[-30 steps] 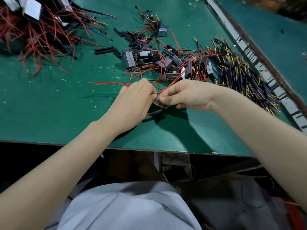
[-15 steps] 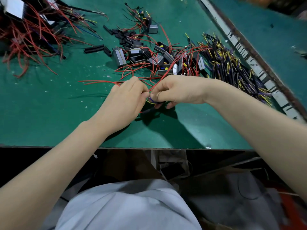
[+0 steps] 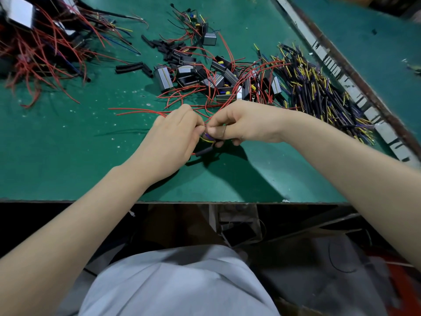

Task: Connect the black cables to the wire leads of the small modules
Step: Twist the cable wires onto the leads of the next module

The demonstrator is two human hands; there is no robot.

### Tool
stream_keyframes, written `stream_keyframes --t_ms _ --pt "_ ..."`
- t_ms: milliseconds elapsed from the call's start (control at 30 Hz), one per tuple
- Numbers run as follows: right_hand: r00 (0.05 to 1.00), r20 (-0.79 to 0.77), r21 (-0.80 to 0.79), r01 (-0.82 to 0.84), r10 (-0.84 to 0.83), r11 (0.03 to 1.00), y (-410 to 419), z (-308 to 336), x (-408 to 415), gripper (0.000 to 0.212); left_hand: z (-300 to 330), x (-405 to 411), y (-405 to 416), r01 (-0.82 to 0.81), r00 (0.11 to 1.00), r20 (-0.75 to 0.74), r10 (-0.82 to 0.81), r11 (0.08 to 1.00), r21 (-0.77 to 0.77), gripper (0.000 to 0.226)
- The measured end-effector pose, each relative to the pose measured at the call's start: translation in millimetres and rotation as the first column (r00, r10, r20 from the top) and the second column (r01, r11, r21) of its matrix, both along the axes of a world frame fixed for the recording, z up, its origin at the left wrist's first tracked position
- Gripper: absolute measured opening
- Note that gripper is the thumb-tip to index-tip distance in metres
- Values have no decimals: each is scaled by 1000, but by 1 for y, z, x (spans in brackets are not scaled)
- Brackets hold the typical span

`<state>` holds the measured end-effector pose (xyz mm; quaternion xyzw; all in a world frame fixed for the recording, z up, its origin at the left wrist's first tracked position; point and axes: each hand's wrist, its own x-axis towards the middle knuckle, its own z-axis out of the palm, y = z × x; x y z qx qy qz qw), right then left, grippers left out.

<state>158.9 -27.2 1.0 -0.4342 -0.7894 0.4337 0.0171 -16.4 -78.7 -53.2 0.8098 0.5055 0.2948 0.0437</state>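
Note:
My left hand (image 3: 172,137) and my right hand (image 3: 241,124) meet fingertip to fingertip over the green table (image 3: 68,144). Between them they pinch a thin red wire lead (image 3: 136,110) and the yellow and purple end wires of a black cable (image 3: 206,150), whose black sleeve hangs just below the fingers. The joint itself is hidden by the fingers. Behind the hands lies a heap of small grey-and-black modules (image 3: 205,76) with red leads. To the right spreads a pile of black cables (image 3: 319,87) with yellow and purple ends.
A tangle of red-wired modules (image 3: 41,46) fills the far left corner. Short black sleeve pieces (image 3: 129,67) lie between the two heaps. A worn strip (image 3: 355,83) runs along the table's right side. The front edge (image 3: 159,200) is close to my body.
The hands keep their pinch on the wires and have barely shifted; the view has drifted slightly, so the table contents sit a little lower and left than a second ago.

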Motion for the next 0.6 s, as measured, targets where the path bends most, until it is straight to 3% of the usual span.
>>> stream_keyframes --t_ms 367,500,600 --pt "1000 10 48 21 -22 999 3 -2 2 13 3 1 -2 45 996 -83 -39 996 74 42" --pt "1000 -24 -2 15 -15 1000 4 -3 5 7 5 5 -5 47 989 -148 -25 988 148 35" --pt "996 -82 -36 22 -25 999 2 -7 5 20 3 6 -5 36 976 -217 9 978 203 32"
